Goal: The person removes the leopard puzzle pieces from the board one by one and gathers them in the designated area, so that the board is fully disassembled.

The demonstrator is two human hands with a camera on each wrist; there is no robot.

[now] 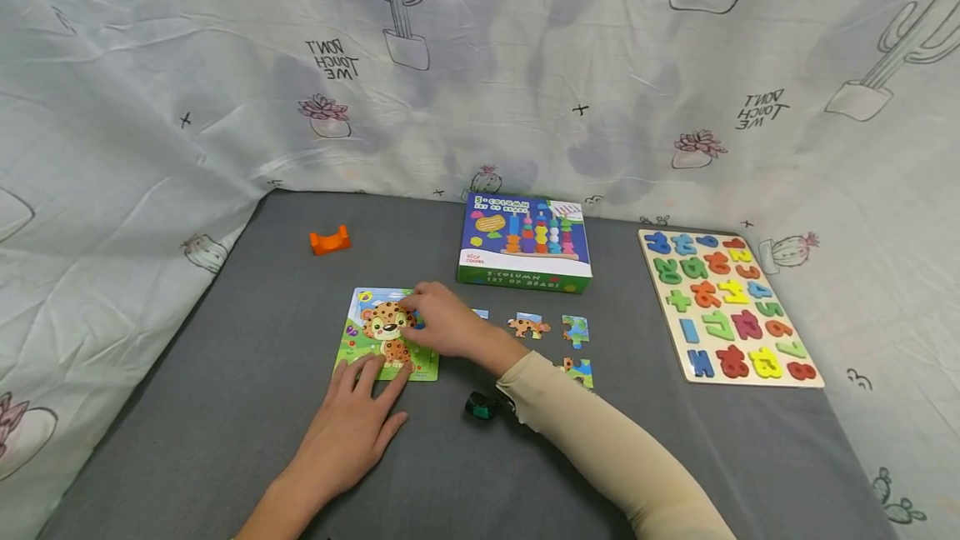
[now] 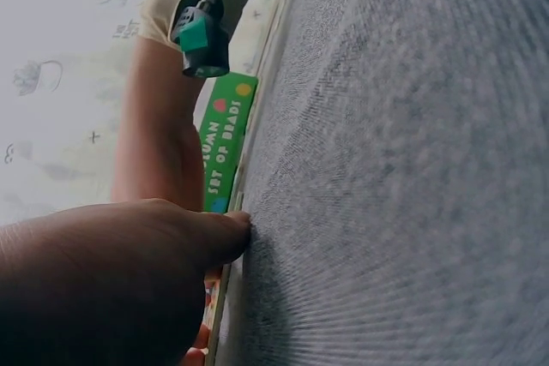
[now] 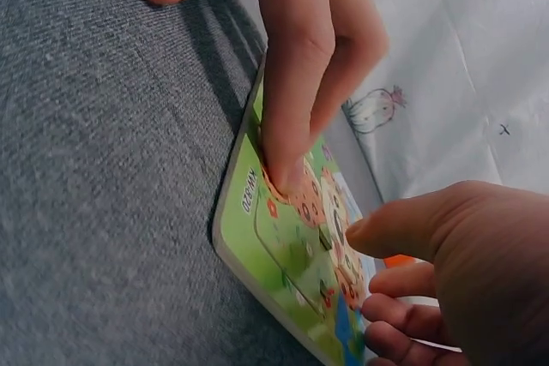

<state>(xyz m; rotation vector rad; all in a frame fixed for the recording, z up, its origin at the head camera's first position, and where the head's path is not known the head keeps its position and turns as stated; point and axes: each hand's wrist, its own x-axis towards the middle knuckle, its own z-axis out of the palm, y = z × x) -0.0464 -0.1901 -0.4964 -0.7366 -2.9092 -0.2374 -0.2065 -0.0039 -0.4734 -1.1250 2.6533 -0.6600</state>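
A leopard picture puzzle board (image 1: pixel 348 357) lies flat on the grey table, its green lower corner (image 3: pixel 232 237) close in the right wrist view. My left hand (image 1: pixel 356 419) rests at the board's near edge, fingers spread and fingertips on the picture; its thumb (image 2: pixel 225 233) lies beside the board. Over the board's upper right part, my right hand (image 1: pixel 446 319) pinches a puzzle piece between thumb and curled fingers, low against the picture. The hand mostly hides that piece. Loose puzzle pieces lie right of the board, among them a spotted one (image 1: pixel 529 325) and a blue-green one (image 1: pixel 576 330).
Behind the pieces stands a bead-set box (image 1: pixel 525 240). A wooden letter board (image 1: pixel 678 357) with colourful letters lies at the right. An orange curved block (image 1: pixel 330 241) sits at the back left. A patterned cloth (image 1: pixel 480 65) hangs behind the table (image 1: pixel 225 407).
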